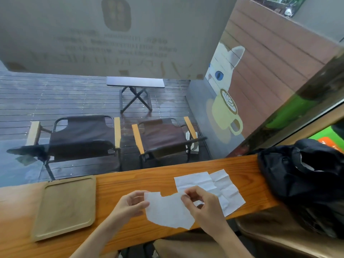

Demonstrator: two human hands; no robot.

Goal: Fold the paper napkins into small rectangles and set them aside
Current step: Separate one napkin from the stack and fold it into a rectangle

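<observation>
Both hands on white napkin above counter, left hand pinching left edge, right hand pinching top right, creased napkins flat beyond, tray far left, black bag right

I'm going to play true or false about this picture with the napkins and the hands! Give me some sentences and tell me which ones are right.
1. Both hands hold the same napkin. True: the left hand pinches its left edge and the right hand its right edge.
2. The tan tray has folded napkins on it. False: nothing lies on the tray.
3. More napkins lie unfolded on the wooden counter, behind the right hand. True.
4. The black bag sits at the left end of the counter. False: it is at the right end.
5. The held napkin is already a small rectangle. False: it is still a wide, uneven sheet.
</observation>
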